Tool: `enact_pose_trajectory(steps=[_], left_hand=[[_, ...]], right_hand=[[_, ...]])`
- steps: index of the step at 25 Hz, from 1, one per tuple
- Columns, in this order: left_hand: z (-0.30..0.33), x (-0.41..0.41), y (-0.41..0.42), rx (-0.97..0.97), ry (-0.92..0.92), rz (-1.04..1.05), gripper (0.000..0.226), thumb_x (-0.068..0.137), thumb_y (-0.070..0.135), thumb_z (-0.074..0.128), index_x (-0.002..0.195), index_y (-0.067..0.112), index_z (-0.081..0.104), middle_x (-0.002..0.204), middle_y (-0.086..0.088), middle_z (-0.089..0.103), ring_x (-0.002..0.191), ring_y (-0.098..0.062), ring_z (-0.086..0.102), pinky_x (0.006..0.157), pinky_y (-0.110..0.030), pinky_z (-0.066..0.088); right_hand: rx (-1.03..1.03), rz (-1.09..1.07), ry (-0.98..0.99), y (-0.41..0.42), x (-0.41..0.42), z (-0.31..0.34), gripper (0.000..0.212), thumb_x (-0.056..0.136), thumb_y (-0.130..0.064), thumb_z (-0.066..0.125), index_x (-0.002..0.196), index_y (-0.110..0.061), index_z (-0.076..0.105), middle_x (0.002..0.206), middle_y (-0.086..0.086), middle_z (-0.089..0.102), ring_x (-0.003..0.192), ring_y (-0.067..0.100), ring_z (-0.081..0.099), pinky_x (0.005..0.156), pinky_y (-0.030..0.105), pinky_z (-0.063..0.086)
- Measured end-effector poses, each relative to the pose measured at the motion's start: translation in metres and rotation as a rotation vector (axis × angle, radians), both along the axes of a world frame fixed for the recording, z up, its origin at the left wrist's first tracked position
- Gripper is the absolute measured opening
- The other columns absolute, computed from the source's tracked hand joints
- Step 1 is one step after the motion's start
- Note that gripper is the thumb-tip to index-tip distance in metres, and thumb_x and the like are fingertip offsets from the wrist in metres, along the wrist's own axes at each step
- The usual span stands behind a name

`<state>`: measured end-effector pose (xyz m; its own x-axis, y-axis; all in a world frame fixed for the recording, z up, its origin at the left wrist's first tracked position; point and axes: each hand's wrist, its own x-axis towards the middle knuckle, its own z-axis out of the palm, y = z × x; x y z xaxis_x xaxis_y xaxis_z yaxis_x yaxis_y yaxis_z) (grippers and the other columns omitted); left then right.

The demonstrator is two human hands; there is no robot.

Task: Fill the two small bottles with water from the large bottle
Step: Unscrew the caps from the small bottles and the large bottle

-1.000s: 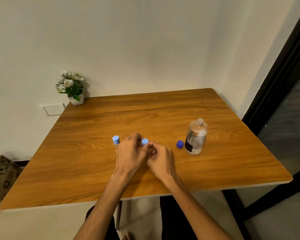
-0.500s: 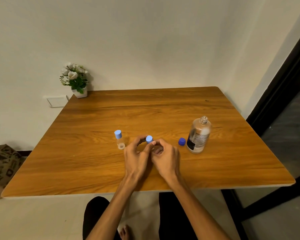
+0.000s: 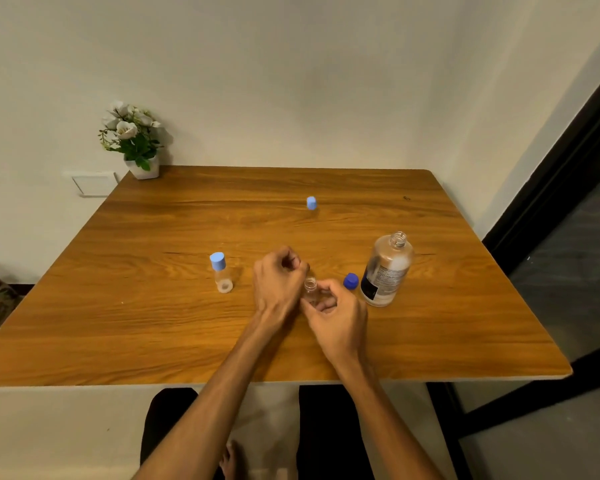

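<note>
**Small bottle uncapped in the right hand, its cap far up the table**

The wooden table [image 3: 153,323] fills most of the view, its near edge at 6 o'clock and a white wall behind it. At 10 o'clock, on the far left corner, stands a potted plant [image 3: 134,140] with white flowers in a white pot.

The large bottle [image 3: 386,270] stands upright at 3 o'clock from the hands, clear, labelled, its neck open with no cap on it. Just beside its base, toward 9 o'clock, the dark blue cap [image 3: 350,281] lies on the wood.

The left hand [image 3: 278,284] is curled into a loose fist, knuckles up, resting just at 9 o'clock of the open small bottle; whether anything sits inside the fist cannot be told. The right hand [image 3: 336,318] has its fingers wrapped narrowly around the open small bottle [image 3: 310,289], holding it upright with the bare threaded mouth showing above the fingertips.

The capped small bottle [image 3: 221,277] stands alone at 9 o'clock from the hands, well apart from them, light blue top on.

A loose light blue cap [image 3: 311,203] appears at 12 o'clock, far up the table, well away from both hands; whether it touches the wood cannot be told
</note>
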<state>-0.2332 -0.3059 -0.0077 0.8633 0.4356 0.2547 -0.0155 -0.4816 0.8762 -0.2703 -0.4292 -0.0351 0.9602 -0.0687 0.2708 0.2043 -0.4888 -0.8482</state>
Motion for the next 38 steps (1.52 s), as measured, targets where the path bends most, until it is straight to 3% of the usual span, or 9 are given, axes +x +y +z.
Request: enact_pose_trajectory(steps=[4,8,11,16,22,26,30,35,38], left_hand=[[-0.018,-0.002,0.006,-0.05,0.051,0.027,0.012,0.079,0.02,0.069,0.069,0.013,0.065,0.066,-0.001,0.069,0.066,-0.025,0.068,0.065,-0.048,0.06],[-0.01,0.001,0.0,-0.314,-0.034,-0.135,0.012,0.093,0.037,0.068,0.096,0.026,0.072,0.09,0.003,0.075,0.083,-0.016,0.071,0.077,-0.043,0.061],[-0.014,-0.022,-0.007,-0.27,-0.08,-0.322,0.025,0.093,0.043,0.066,0.113,0.031,0.072,0.104,0.006,0.075,0.095,-0.014,0.073,0.082,-0.037,0.062],[-0.02,-0.026,-0.011,-0.162,-0.069,-0.295,0.033,0.086,0.013,0.076,0.118,0.022,0.074,0.107,0.009,0.078,0.101,-0.007,0.074,0.091,-0.034,0.061],[-0.031,-0.032,0.005,-0.271,-0.068,-0.068,0.023,0.091,0.008,0.074,0.103,0.027,0.078,0.099,0.013,0.081,0.096,-0.004,0.077,0.089,-0.034,0.061],[-0.033,-0.034,0.01,-0.189,-0.05,-0.043,0.021,0.09,0.009,0.075,0.104,0.025,0.079,0.102,0.009,0.076,0.098,-0.007,0.071,0.09,-0.038,0.059],[-0.032,-0.036,0.01,-0.182,-0.054,-0.073,0.027,0.089,0.007,0.075,0.101,0.031,0.078,0.102,0.011,0.075,0.098,-0.003,0.07,0.09,-0.03,0.056],[-0.033,-0.037,0.012,-0.186,-0.059,-0.071,0.021,0.087,0.011,0.075,0.103,0.026,0.079,0.102,0.01,0.075,0.098,-0.002,0.069,0.089,-0.027,0.055],[-0.032,-0.039,0.01,-0.105,-0.042,-0.09,0.019,0.086,0.013,0.075,0.102,0.024,0.077,0.099,0.012,0.07,0.095,-0.002,0.065,0.085,-0.021,0.051]], right_hand=[[0.002,0.029,-0.044,-0.003,0.001,-0.001,0.041,0.07,-0.026,0.097,0.104,-0.028,0.075,0.067,-0.02,0.069,0.062,0.001,0.071,0.049,0.015,0.054],[0.0,0.022,-0.036,-0.007,0.005,0.0,0.041,0.074,-0.023,0.095,0.11,-0.024,0.076,0.074,-0.014,0.074,0.065,0.002,0.071,0.051,0.013,0.054],[0.039,0.061,0.011,-0.008,0.003,0.0,0.051,0.077,-0.012,0.092,0.123,-0.022,0.073,0.086,-0.008,0.075,0.07,0.002,0.072,0.055,0.009,0.054],[0.076,0.106,0.112,-0.018,-0.01,0.001,0.07,0.082,-0.004,0.084,0.146,-0.02,0.059,0.116,-0.006,0.075,0.085,0.001,0.074,0.067,0.013,0.06],[-0.084,-0.03,-0.078,-0.004,0.006,0.014,0.05,0.091,-0.011,0.073,0.139,-0.018,0.064,0.101,-0.001,0.076,0.074,0.002,0.069,0.068,0.019,0.058],[-0.334,0.014,-0.007,0.02,0.052,0.025,0.06,0.095,-0.02,0.068,0.152,-0.015,0.05,0.138,0.01,0.063,0.115,0.025,0.068,0.097,0.039,0.055],[-0.458,0.029,0.006,0.031,0.074,0.024,0.036,0.096,-0.011,0.064,0.131,-0.016,0.069,0.123,0.01,0.072,0.115,0.03,0.067,0.097,0.043,0.052],[-0.425,0.058,0.026,0.031,0.079,0.024,0.014,0.092,-0.023,0.077,0.106,-0.02,0.078,0.107,0.004,0.078,0.1,0.023,0.072,0.085,0.039,0.059],[-0.37,0.052,0.037,0.031,0.081,0.024,0.015,0.087,-0.014,0.08,0.1,-0.021,0.078,0.1,0.0,0.079,0.094,0.019,0.074,0.082,0.033,0.059]])
